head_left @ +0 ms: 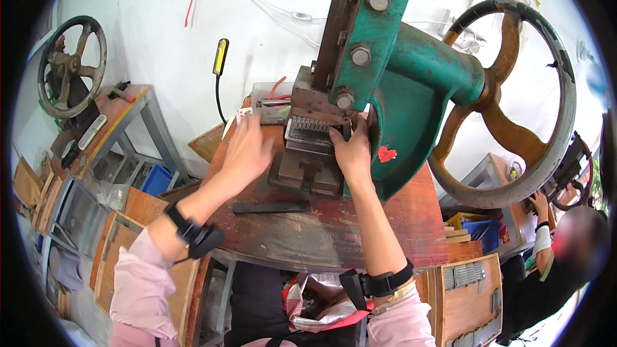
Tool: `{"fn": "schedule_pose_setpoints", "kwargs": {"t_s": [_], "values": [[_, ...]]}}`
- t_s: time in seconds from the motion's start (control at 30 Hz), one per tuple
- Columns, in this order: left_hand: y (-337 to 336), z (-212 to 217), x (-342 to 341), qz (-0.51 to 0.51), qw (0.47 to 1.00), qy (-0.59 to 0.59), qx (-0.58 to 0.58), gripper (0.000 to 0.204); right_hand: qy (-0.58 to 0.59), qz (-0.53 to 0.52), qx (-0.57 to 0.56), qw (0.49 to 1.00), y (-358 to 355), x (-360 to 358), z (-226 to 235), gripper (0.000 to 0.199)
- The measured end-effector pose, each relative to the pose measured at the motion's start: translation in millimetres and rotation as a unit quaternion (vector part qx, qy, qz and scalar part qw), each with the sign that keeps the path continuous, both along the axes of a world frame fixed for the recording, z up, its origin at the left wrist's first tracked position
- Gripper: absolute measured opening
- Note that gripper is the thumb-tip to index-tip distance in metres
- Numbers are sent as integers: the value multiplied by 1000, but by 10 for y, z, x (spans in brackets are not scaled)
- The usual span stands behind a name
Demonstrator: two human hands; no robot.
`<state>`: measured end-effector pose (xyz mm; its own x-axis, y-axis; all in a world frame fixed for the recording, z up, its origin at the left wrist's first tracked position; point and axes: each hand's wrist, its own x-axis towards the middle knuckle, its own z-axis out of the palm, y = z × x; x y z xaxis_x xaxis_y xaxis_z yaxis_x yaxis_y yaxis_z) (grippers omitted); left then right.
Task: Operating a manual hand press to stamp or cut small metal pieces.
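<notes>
A green hand press [411, 96] with a big spoked handwheel [508, 186] stands before me on the bench. Under its ram sits a steel die block [307, 170]. On the block lies a dark metal bar [313, 136] with a row of small shiny metal pieces [308, 124] along it. My right hand [353, 154] has its thumb against the bar's right end; its other fingers curl behind, partly hidden. My left hand [246, 148] is in the air left of the block, blurred, fingers stretched and thumb apart, with nothing visible in it.
A loose dark flat bar [271, 207] lies on the worn red-brown bench [283, 238]. Behind the press stands a clear plastic box [270, 99]. Wooden trays flank my legs; the right tray [472, 308] holds metal strips. At far right, another person [546, 283] works at a machine.
</notes>
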<state>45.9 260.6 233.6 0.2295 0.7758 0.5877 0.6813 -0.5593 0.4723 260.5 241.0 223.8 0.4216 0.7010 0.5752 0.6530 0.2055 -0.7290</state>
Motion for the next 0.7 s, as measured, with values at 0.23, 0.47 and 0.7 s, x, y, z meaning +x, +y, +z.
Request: {"fn": "schedule_pose_setpoints", "kwargs": {"t_s": [0.23,0.47,0.7], "values": [[-803,-544,-708,-284,945,157,-36,37,17,-5,-14,1000,-180,-97,7,59],[-451,79,-446,-177,982,-33,66,28,69,70,-10,995,-521,-152,-18,63],[130,378,180,-88,993,32,-71,45,16,124,-63,990,-1170,-43,-32,60]]}}
